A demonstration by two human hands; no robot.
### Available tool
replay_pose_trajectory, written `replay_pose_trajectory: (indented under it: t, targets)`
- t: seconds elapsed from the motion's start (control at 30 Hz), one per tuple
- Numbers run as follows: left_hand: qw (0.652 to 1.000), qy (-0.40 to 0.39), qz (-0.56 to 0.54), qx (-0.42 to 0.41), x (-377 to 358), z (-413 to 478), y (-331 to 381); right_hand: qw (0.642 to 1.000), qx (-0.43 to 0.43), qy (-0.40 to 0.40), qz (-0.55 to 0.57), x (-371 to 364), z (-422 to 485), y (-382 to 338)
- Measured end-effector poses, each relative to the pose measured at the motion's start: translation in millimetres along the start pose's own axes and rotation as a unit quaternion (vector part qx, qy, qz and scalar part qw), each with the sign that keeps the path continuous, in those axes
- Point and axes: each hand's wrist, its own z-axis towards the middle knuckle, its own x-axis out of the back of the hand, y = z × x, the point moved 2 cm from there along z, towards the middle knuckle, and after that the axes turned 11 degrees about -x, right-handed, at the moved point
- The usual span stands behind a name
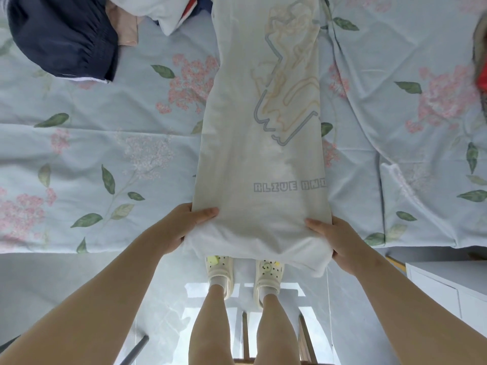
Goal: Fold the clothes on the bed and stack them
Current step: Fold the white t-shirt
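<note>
A white T-shirt (261, 143) with a pale line drawing and grey lettering lies lengthwise down the middle of the bed, folded into a long narrow strip. Its near end hangs over the bed's edge. My left hand (181, 225) grips the near left corner, thumb on top and fingers under the cloth. My right hand (334, 238) grips the near right corner the same way. The far end of the shirt runs out of view at the top.
The bed has a light blue floral sheet (105, 143). A dark navy garment (63, 35) lies at the far left beside a pile of white, beige and red clothes (158, 14). Something red and brown (481, 48) is at the right edge. A white cabinet (448, 283) stands lower right.
</note>
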Motion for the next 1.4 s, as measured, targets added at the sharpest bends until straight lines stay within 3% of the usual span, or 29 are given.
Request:
replay_pose_trajectory:
  t: [0.13, 0.3, 0.47, 0.67, 0.77, 1.07, 1.27, 1.4]
  targets:
    - [0.997, 0.039, -0.005, -0.072, 5, -10, 27, 0.997, 0.044, -0.053, 0.028, 3, -23, -24]
    - [0.982, 0.086, -0.061, -0.158, -3, -12, 81, 0.984, 0.149, -0.057, 0.075, -3, -44, -82]
    - [0.956, 0.170, -0.049, -0.234, -9, 19, 139, 0.963, 0.251, 0.074, 0.069, -10, -39, -146]
    - [0.943, 0.232, 0.050, -0.234, -2, 100, 188, 0.936, 0.274, 0.220, -0.009, -18, 11, -204]
    - [0.948, 0.211, 0.097, -0.218, 5, 140, 197, 0.930, 0.255, 0.262, -0.042, -18, 39, -221]
    - [0.961, 0.079, 0.181, -0.193, 7, 181, 183, 0.934, 0.237, 0.234, -0.130, -43, 87, -237]
    - [0.976, 0.036, 0.100, -0.192, -2, 158, 178, 0.950, 0.201, 0.189, -0.145, -35, 80, -230]
    - [0.989, 0.034, 0.080, -0.117, -4, 137, 157, 0.968, 0.139, 0.158, -0.136, -27, 66, -202]
